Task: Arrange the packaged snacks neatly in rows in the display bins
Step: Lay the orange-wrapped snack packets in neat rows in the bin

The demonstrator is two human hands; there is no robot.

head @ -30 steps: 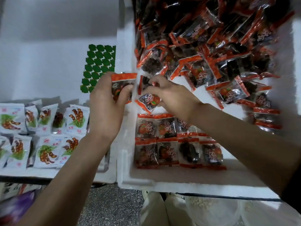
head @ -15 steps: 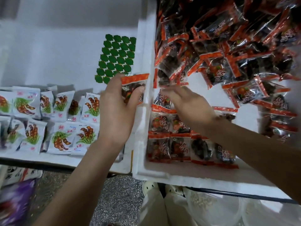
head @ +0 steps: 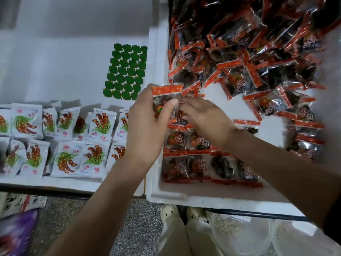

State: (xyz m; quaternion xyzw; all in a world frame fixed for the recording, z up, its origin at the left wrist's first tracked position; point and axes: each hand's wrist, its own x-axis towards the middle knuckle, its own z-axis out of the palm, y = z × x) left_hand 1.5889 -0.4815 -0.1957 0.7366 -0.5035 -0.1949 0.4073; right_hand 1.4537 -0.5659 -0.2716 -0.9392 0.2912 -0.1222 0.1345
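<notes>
My left hand (head: 145, 126) grips a red-topped clear snack packet (head: 166, 97), upright over the left wall of the white foam bin (head: 184, 198). My right hand (head: 204, 119) lies just right of it, fingertips at the packet's right edge. Motion blur hides whether they pinch it. Below my hands, two neat rows of the same packets (head: 195, 165) line the bin's near end, and a third row begins under my right hand. A loose pile of packets (head: 249, 52) fills the far half of the bin.
The left foam bin (head: 64, 71) holds rows of white tamarind packets (head: 66, 159) at its near end and a green dotted sheet (head: 127, 71) by its right wall. Below the bins are speckled floor, my shoes (head: 169, 213) and clear plastic bags (head: 239, 233).
My right hand set a packet down into the new row, then came back up to the packet in my left hand. My left hand moved slightly right over the bin wall.
</notes>
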